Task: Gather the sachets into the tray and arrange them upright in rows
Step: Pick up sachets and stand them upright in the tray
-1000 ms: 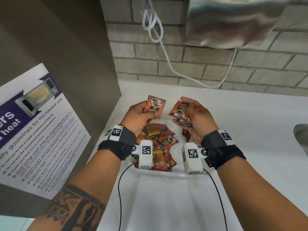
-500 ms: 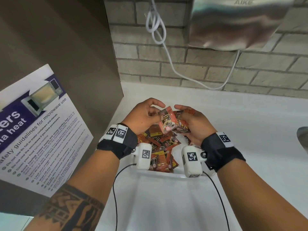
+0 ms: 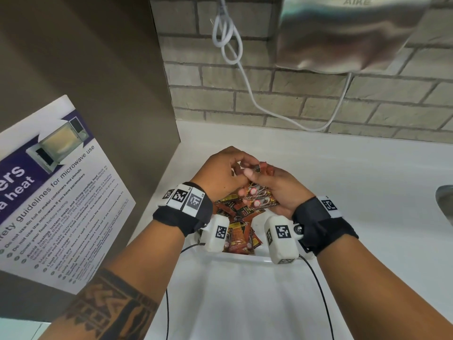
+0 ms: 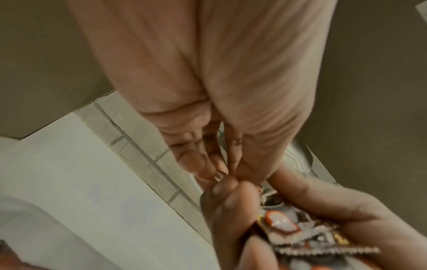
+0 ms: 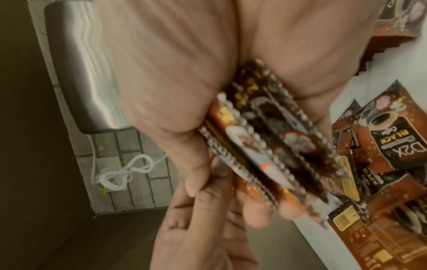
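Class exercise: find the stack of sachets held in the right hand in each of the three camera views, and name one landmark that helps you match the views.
Head: the stack of sachets sits at centre, in the right hand above the tray.
Left wrist: stack at the lower right.
Right wrist: stack at centre, edge-on.
Shared landmark: the brick wall.
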Available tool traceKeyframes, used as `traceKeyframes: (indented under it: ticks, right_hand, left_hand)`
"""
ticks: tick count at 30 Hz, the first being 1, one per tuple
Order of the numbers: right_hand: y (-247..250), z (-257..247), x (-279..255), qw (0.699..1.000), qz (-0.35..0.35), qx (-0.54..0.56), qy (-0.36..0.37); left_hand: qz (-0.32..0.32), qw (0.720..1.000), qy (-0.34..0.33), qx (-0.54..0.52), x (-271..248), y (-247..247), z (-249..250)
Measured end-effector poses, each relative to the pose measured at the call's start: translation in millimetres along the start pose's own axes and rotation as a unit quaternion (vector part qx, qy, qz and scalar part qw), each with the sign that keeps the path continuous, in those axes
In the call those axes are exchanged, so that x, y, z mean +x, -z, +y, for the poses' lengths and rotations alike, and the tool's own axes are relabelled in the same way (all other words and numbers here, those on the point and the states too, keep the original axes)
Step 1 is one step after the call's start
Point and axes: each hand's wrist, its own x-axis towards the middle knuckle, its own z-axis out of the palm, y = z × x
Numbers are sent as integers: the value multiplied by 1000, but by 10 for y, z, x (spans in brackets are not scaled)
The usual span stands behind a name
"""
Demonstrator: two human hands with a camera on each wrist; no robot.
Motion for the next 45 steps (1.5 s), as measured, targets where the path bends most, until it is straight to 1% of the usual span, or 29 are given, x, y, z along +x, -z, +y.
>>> traceKeyframes:
  ticks: [1, 2, 3, 5, 7, 9, 12, 13, 15, 18, 22, 24, 26, 28, 30, 31, 32, 34, 36, 38, 39, 40, 41, 42, 43, 44, 45]
  right_hand:
    - [2, -7, -1, 1000, 2, 7, -3]
    - [10, -21, -8, 1000, 2, 11, -4]
    - [10, -46, -17, 1000, 6, 11, -6]
    - [12, -96, -22, 1000, 22, 2, -13]
    - [14, -108, -9, 999, 35, 10, -17]
    - [-10, -95, 12, 999, 34, 14, -28]
    - [-10, -41, 36, 999, 13, 2, -37]
    - [-3, -27, 48, 999, 4, 5, -36]
    - [4, 1, 74, 1000, 1, 7, -27]
    - [3, 28, 82, 999, 1, 29, -23]
    - [10, 45, 61, 993, -6, 102, -51]
    - [4, 48, 54, 993, 2, 108, -53]
    - [0, 42, 49, 996, 35, 64, -52]
    - [13, 41, 40, 994, 92, -43, -33]
    - [34, 36, 32, 977, 135, -162, 13]
    - [52, 40, 30, 967, 144, -208, 39]
    - [66, 44, 20, 959, 148, -233, 55]
    - [107, 44, 3, 961, 148, -228, 58]
    - [144, 23, -35, 972, 142, -180, 52]
    - [180, -7, -85, 979, 130, -149, 52]
    - [192, -14, -102, 980, 127, -144, 53]
    - [199, -19, -116, 981, 126, -136, 53]
    - [205, -20, -120, 983, 125, -122, 54]
    - [203, -17, -121, 985, 122, -108, 55]
    - [199, -10, -120, 986, 120, -99, 55]
    - [186, -7, -127, 987, 114, -97, 55]
    - [176, -1, -134, 988, 111, -96, 58]
  left_hand:
    - [-5, 1000, -14, 25, -12, -4, 34]
    - [-22, 999, -27, 34, -24, -10, 67]
    - [-52, 998, -35, 25, -38, -20, 106]
    - [-118, 993, -29, 12, -66, -72, 180]
    - [-142, 985, -39, 88, -62, -139, 222]
    - [-130, 979, -54, 146, -41, -180, 229]
    - [-86, 982, -72, 151, -20, -154, 185]
    - [-83, 983, -75, 145, -23, -147, 158]
    - [-91, 983, -79, 136, -34, -152, 118]
    - [-101, 985, -62, 125, -31, -159, 89]
    - [-111, 985, -67, 116, -34, -131, 81]
    - [-103, 983, -72, 132, -36, -132, 74]
    - [-88, 980, -77, 164, -27, -133, 44]
    - [-74, 974, -78, 197, -16, -118, 10]
    - [-71, 969, -79, 221, 1, -106, -13]
    - [-70, 968, -81, 228, 14, -112, -24]
    - [-70, 967, -82, 230, 31, -123, -29]
    - [-69, 971, -79, 217, 69, -139, -20]
    - [-74, 984, -47, 154, 99, -109, 2]
    - [-60, 998, 13, 24, 128, -76, 28]
    - [-42, 996, 52, -60, 138, -76, 44]
    - [-22, 984, 94, -152, 150, -93, 52]
    - [-8, 959, 137, -250, 165, -123, 56]
    - [-8, 922, 176, -344, 182, -161, 62]
    - [-22, 884, 200, -422, 188, -203, 69]
    - [-44, 856, 204, -472, 191, -242, 69]
    - [-68, 844, 189, -498, 192, -272, 74]
